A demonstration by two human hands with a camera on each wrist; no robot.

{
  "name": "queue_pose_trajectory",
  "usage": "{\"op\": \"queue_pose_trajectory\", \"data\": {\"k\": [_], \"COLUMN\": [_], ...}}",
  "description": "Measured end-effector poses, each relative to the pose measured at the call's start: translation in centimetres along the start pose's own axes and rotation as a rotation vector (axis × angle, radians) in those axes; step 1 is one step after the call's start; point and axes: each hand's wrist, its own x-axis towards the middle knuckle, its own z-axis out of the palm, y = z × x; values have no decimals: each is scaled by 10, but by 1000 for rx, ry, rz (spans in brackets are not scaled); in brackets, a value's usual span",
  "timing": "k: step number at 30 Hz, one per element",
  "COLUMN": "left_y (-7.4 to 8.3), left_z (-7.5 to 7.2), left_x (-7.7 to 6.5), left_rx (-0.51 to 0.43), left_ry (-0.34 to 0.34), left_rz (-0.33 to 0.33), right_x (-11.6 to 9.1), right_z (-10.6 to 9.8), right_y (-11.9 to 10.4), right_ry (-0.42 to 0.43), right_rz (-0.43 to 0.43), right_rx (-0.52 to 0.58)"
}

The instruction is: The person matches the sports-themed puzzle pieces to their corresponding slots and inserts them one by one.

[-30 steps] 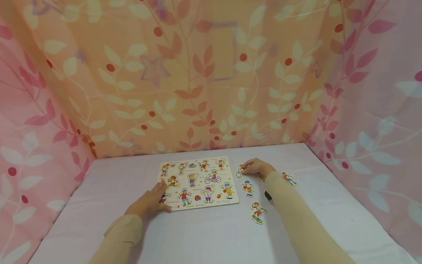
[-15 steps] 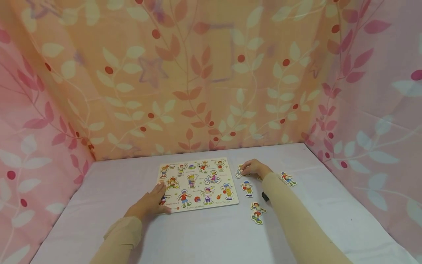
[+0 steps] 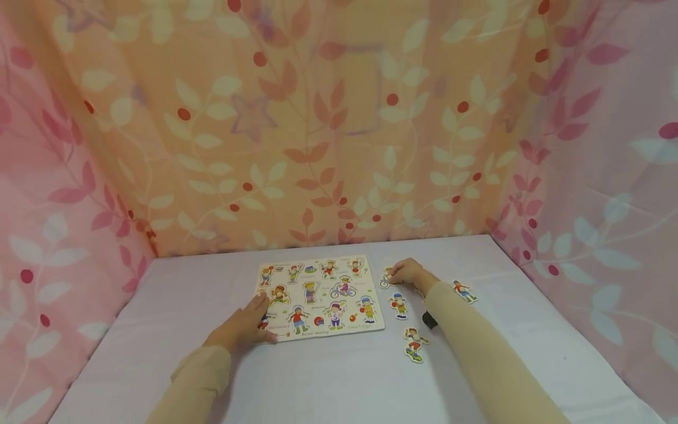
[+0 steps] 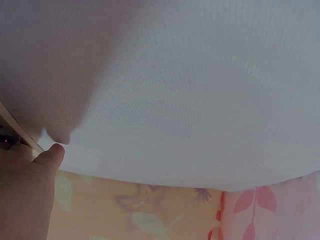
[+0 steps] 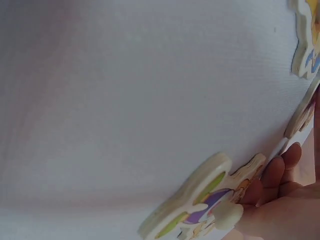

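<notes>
A wooden picture puzzle board [image 3: 352, 302] with child figures in sports poses lies at the middle of the table. My left hand [image 3: 245, 321] rests on its left edge, fingers spread over it, thumb by the front corner. Right of the board, my right hand [image 3: 412, 272] pinches a bicycle puzzle piece [image 3: 385, 282], with much of the piece behind its fingers. In the right wrist view, a green and purple piece [image 5: 205, 202] with a white knob lies beside the fingers [image 5: 272, 180]. The left wrist view has one finger [image 4: 52, 155] stretched along the board's edge.
A blue-capped figure piece [image 3: 398, 306], a skateboarder piece [image 3: 415, 345] and a red-shirted figure piece [image 3: 464, 291] lie on the white cloth [image 3: 328, 383]. A black object [image 3: 429, 320] shows beneath the right sleeve. Patterned curtains [image 3: 318, 135] enclose the table's back and sides.
The head view has shifted slightly. My right hand stays at the bicycle piece and my left hand stays on the board; the pieces lie as before.
</notes>
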Motion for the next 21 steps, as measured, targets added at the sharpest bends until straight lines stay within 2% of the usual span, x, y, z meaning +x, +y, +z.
{"op": "queue_pose_trajectory", "data": {"k": [10, 14, 21], "left_y": [0, -1, -1], "left_z": [2, 1, 0], "left_x": [-1, -1, -2], "left_rx": [1, 19, 37], "left_ry": [3, 12, 34], "left_rz": [-10, 6, 27], "right_x": [-12, -18, -25], "right_z": [5, 11, 28], "right_y": [-19, -27, -34], "right_ry": [-1, 15, 42], "right_rz": [-65, -87, -72], "right_rx": [64, 62, 113]}}
